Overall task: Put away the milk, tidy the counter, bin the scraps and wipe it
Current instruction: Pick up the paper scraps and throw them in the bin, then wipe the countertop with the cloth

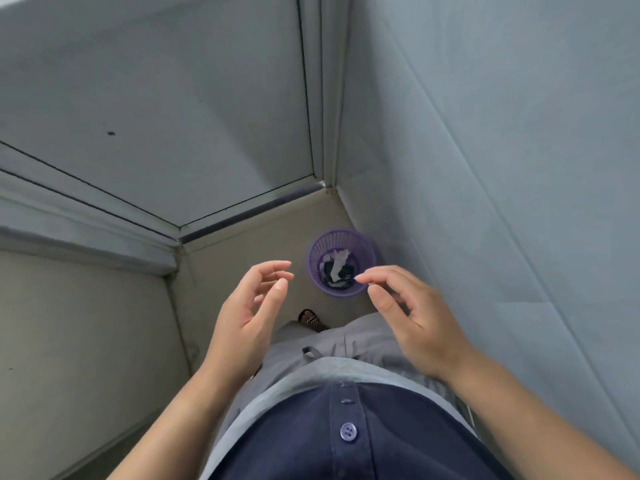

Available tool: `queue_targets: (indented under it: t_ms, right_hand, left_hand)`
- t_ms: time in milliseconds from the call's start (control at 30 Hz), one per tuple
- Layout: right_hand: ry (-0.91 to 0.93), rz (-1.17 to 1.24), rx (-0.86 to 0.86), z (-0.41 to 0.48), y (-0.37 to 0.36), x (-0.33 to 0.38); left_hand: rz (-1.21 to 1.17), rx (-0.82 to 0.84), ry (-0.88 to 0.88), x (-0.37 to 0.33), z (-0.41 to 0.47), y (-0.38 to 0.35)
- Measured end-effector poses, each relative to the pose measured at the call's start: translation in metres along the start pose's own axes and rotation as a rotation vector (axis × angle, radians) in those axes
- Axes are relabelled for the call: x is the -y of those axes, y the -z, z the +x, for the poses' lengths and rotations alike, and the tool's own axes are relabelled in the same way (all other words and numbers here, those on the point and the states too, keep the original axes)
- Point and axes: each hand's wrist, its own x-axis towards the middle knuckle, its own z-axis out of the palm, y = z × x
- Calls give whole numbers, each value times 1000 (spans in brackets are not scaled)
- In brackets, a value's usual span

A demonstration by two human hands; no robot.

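Status: the bin step looks done, going by two empty hands above a loaded bin. Milk, counter top and any cloth are out of view, so those can't be confirmed. I'd count the wipe as still open.

Left to right:
- beige panel [86, 341]: near left, runs toward the far corner.
- left hand [247, 306]: raised in front of the body, palm facing right, fingers loosely parted and slightly curled, holding nothing.
- purple mesh bin [320, 249]: on the floor in the far corner, close against the right wall, between the two hands in view and well below them.
- scraps [336, 268]: inside the bin, white and dark bits (possibly paper or wrapper, too small to tell).
- right hand [419, 327]: mirrors the left, palm facing left, fingers relaxed and apart, tips over the bin's near rim, empty.
- grey wall [502, 168]: fills the right side.
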Motion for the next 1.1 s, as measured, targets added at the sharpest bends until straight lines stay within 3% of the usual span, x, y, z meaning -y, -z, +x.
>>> queue_targets:
  t_ms: [367,767,1100]
  right_hand:
    - [167,-34,292,3,-4,1]
    - [341,-184,814,-73,-62,15]
    - [537,-423,1211,-144,-171,51]
  left_hand:
    - [-109,-429,140,18,-113,-43]
    - [-302,-921,303,48,-260,-81]
    - [-410,-1203,423,92,-384,-61]
